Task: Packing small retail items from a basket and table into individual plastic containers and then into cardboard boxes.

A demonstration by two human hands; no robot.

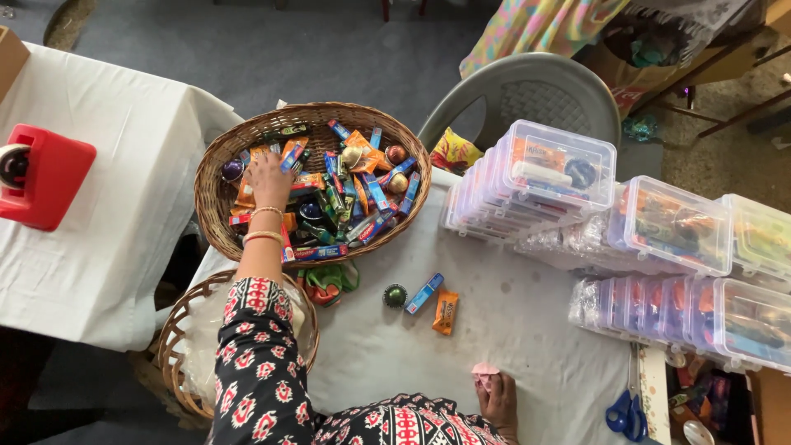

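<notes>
My left hand (269, 179) reaches into a round wicker basket (221, 235) full of small wrapped packets and round sweets, its fingers down among the packets at the basket's left side; whether it grips one is hidden. My right hand (497, 398) rests on the white tablecloth (527, 330) near the front edge, fingers closed on a small pink piece (484, 372). Between the hands lie a dark green round item (395, 295), a blue packet (424, 293) and an orange packet (445, 312).
Stacks of clear plastic boxes (560, 177) filled with goods line the right side. Blue-handled scissors (629, 412) lie at the front right. A second wicker basket (177, 346) sits lower left, a grey plastic chair (527, 95) behind, a red object (41, 175) on the left table.
</notes>
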